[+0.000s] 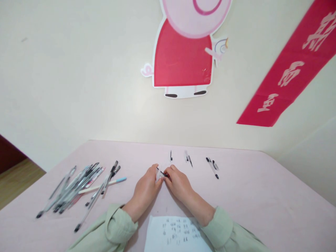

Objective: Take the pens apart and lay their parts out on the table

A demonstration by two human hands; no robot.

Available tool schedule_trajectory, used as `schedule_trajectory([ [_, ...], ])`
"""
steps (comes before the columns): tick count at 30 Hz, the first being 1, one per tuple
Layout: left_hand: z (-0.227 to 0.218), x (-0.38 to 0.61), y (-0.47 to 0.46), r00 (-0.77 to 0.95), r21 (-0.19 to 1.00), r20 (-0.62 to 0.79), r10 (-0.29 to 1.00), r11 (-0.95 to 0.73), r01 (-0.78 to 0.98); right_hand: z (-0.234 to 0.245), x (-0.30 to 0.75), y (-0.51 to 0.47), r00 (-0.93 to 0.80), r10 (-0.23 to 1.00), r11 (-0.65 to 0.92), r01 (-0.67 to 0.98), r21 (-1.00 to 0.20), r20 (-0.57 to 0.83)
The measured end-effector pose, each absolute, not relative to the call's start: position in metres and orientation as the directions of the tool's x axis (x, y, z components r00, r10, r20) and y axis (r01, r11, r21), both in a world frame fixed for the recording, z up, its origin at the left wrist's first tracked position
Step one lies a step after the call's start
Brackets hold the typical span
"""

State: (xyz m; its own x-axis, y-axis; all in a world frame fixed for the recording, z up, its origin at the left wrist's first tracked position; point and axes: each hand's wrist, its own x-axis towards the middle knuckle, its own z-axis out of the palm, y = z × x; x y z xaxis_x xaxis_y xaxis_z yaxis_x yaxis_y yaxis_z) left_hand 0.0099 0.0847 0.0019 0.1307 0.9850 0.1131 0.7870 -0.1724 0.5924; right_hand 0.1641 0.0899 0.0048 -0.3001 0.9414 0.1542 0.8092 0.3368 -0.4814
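Over the middle of the table, my left hand [146,186] and my right hand [180,183] meet with their fingertips close together. Between the left thumb and fingers is a clear pen barrel [158,175], mostly covered. My right hand pinches a slim black pen part [164,174] that slants toward the left fingers; whether it is a refill or a tip I cannot tell. Just beyond the hands lie a small black pen piece [171,155] and a group of clear and black pen parts [188,158]. Right of them rests a clear pen with black ends [212,168] beside a short black-and-clear piece [215,165].
A heap of pens [76,187] covers the table's left side, with a white-and-blue pen [105,184] across it. Paper with handwriting [157,238] lies between my forearms. Behind the pink tabletop [252,196] rises a wall with a pig cutout [183,56] and red banner [275,84].
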Motion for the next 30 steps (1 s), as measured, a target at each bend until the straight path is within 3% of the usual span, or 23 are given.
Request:
schedule_trajectory([
  [7,0.001,0.012,0.083,0.151,0.499,0.129,0.98,-0.196,0.844,0.0,0.16,0.09,-0.357,0.913,0.388,0.608,-0.693,0.197],
  [14,0.003,0.014,0.08,0.16,0.354,0.151,0.975,-0.205,0.912,-0.007,0.165,0.096,-0.364,0.921,0.269,0.335,-0.903,0.14],
  [21,-0.005,0.011,0.085,0.193,0.309,0.229,0.954,-0.259,0.915,-0.011,0.164,0.098,-0.322,0.938,0.247,0.353,-0.902,0.131],
  [30,-0.007,0.007,0.107,0.126,0.277,0.272,0.954,-0.203,0.939,0.001,0.163,0.095,-0.392,0.882,0.43,0.437,-0.79,0.263],
])
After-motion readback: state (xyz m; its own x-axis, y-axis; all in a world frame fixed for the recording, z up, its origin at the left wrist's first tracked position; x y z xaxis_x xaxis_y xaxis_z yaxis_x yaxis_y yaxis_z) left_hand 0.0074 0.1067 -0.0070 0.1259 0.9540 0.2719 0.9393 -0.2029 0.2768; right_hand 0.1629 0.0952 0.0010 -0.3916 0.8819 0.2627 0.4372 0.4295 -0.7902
